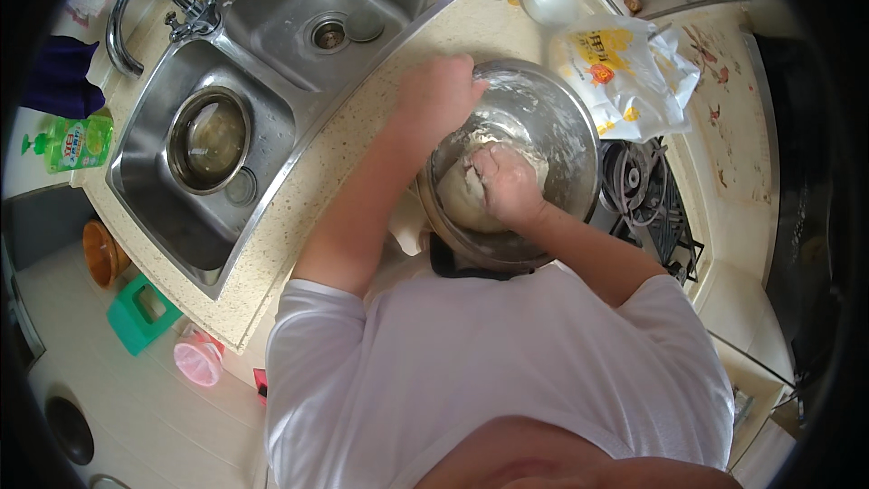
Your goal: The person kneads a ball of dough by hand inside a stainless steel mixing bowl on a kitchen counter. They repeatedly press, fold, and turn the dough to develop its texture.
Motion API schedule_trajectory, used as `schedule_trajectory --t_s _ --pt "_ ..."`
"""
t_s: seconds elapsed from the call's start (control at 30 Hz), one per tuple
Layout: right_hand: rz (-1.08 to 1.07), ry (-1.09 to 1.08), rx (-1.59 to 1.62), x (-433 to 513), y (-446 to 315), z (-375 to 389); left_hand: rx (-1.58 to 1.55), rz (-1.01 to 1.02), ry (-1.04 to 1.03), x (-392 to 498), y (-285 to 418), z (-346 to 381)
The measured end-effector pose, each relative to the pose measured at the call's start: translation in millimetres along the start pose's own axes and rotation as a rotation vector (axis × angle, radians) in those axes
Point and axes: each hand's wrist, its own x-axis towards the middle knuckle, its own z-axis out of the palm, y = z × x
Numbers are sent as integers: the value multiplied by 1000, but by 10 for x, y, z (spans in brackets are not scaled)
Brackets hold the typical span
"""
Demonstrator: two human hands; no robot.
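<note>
A large stainless steel bowl (563,115) stands at the counter's edge, its inner wall smeared with flour. Inside lies a pale lump of dough (461,200). My right hand (506,180) presses into the dough with curled fingers, whitish residue on its skin; the fingertips are partly sunk in or hidden. My left hand (441,92) is closed on the bowl's rim at its upper left. Just right of the bowl lies a white and yellow plastic bag (624,81) bearing print.
A double steel sink (271,81) with a faucet (125,20) and a metal bowl of liquid (210,139) is at left. A white bowl (550,0) stands behind the bag. A gas stove (631,183) is at right, a green soap bottle (78,142) at far left.
</note>
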Motion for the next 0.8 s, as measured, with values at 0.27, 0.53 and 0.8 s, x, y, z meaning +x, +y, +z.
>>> schedule_trajectory --t_s 0.27,0.53,0.8 --pt "20 38 -5 431 317 357 -4 33 36 7 -40 113" --pt "76 192 -14 518 195 392 113 -11 51 12 30 52" --pt "-165 115 360 149 6 -101 249 29 83 -33 61 72"
